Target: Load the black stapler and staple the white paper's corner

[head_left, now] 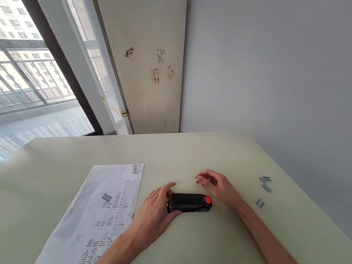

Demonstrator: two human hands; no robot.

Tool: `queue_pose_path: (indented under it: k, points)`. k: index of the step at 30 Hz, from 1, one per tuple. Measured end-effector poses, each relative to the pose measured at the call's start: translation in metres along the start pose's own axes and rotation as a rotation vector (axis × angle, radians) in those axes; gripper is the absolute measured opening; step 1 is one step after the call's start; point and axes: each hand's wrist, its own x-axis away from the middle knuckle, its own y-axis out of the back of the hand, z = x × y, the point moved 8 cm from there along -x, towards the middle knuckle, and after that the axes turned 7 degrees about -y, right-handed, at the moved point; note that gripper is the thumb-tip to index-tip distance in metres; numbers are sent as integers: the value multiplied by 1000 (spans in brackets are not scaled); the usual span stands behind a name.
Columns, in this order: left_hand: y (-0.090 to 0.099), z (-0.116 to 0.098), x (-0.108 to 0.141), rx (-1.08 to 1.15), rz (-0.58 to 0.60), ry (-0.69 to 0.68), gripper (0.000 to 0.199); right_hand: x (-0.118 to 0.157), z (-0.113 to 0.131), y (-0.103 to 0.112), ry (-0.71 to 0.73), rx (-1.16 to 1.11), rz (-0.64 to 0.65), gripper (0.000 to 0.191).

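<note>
A black stapler (188, 202) with a red patch at its right end lies on the table. My left hand (153, 216) grips its left end, thumb on the near side and fingers on the far side. Just beyond the stapler's right end, my right hand (220, 188) hovers low over the table, fingers loosely curled and nothing visible in them. To the left lies a printed sheet of paper (106, 209), partly under my left forearm. On that sheet rests a small grey strip of staples (107, 197).
Several more grey staple strips (260, 203) lie at the right side of the pale table (211, 250). Behind the table stand a stained cream refrigerator (148, 97) and a grey wall (269, 75). A window (16, 57) is on the left.
</note>
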Motion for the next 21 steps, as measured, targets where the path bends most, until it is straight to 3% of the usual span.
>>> queue_pose_path:
  k: [4,6,12,21]
  points:
    - [7,16,17,79,4,47,61,13,8,-2,-51,-116,365,40]
    - [10,17,21,97,-12,59,56,18,9,-1,-84,-217,478,42]
    - [12,15,23,134,-7,88,46,22,7,-10,-154,-321,604,47]
    - [7,14,24,163,10,82,44,21,2,-11,-218,-303,630,49]
